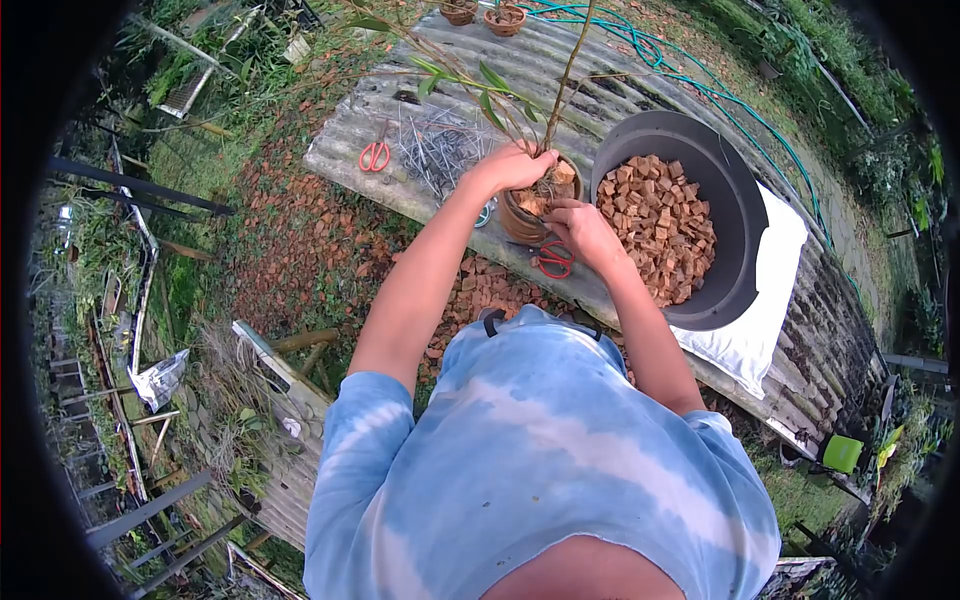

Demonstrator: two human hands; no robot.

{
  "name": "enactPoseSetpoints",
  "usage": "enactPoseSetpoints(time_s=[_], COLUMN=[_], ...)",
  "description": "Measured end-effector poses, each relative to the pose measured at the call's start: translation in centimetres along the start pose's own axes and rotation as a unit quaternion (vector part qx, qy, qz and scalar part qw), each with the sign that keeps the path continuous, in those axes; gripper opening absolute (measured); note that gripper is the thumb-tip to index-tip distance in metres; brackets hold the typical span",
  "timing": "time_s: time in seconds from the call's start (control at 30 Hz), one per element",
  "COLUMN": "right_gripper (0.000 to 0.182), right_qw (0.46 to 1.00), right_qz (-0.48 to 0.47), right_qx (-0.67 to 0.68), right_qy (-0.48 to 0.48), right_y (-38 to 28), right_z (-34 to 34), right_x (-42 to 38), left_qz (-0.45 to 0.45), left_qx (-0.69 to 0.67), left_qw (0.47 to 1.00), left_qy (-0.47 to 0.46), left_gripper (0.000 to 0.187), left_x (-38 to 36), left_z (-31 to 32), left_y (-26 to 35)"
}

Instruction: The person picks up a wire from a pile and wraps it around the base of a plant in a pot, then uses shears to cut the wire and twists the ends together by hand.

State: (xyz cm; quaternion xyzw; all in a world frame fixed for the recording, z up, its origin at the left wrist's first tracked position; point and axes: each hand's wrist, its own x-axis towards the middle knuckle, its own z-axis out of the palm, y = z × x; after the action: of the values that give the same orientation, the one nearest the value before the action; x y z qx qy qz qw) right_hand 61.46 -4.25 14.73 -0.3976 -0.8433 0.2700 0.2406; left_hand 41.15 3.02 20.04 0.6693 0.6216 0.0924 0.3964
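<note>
A clay pot (523,222) stands near the front edge of the corrugated sheet, holding a tall plant (568,75) and several brown chunks. My left hand (512,168) is closed round the base of the plant's stems at the pot's rim. At the pot's right side my right hand (583,232) has its fingers bent together over the chunks; what they hold, if anything, is hidden. Just right of it is a big black tub (735,200) with many brown cubes (655,220). Red-handled scissors (553,260) lie just below the pot.
A second pair of red-handled scissors (374,157) and a heap of metal wires (440,150) lie left of the pot. A white sack (785,250) is under the tub. Two small pots (505,20) and a green hose (690,80) are at the back.
</note>
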Motion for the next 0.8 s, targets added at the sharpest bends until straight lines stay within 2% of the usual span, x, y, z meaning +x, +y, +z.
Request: enactPoseSetpoints(time_s=[0.07, 0.2, 0.27, 0.37, 0.5, 0.6, 0.8], right_gripper=[0.012, 0.019, 0.027, 0.04, 0.04, 0.039, 0.035], right_qw=[1.0, 0.991, 0.976, 0.962, 0.961, 0.959, 0.959], right_qz=[-0.006, 0.095, 0.165, 0.171, 0.21, 0.235, 0.232], right_qx=[0.011, 0.09, 0.143, 0.187, 0.175, 0.155, 0.144], right_qy=[0.01, -0.004, 0.014, 0.097, 0.046, 0.044, 0.078], right_y=[-0.1, 0.1, -0.3, 0.0, 0.8, 0.4, -0.4], right_z=[0.0, 0.2, 0.1, 0.5, 0.5, 0.6, 0.2], right_x=[-0.2, -0.4, -0.6, -0.8, -0.8, -0.7, -0.8], left_qz=[0.007, -0.01, 0.004, -0.001, -0.031, -0.035, -0.028], left_qx=[-0.006, -0.016, -0.017, -0.016, -0.019, 0.034, 0.025], left_qw=[1.0, 1.0, 1.0, 1.0, 0.999, 0.998, 0.999], left_qy=[0.0, 0.004, 0.0, 0.001, -0.014, 0.034, 0.03], left_gripper=[0.063, 0.049, 0.058, 0.065, 0.055, 0.07, 0.071], left_x=[0.5, -0.8, -0.3, 0.0, -0.9, -0.1, -0.1], left_z=[0.4, -0.3, -0.3, -0.3, -0.7, -0.1, 0.0], left_y=[-0.6, 0.6, 0.1, -0.4, 0.6, -0.4, -0.7])
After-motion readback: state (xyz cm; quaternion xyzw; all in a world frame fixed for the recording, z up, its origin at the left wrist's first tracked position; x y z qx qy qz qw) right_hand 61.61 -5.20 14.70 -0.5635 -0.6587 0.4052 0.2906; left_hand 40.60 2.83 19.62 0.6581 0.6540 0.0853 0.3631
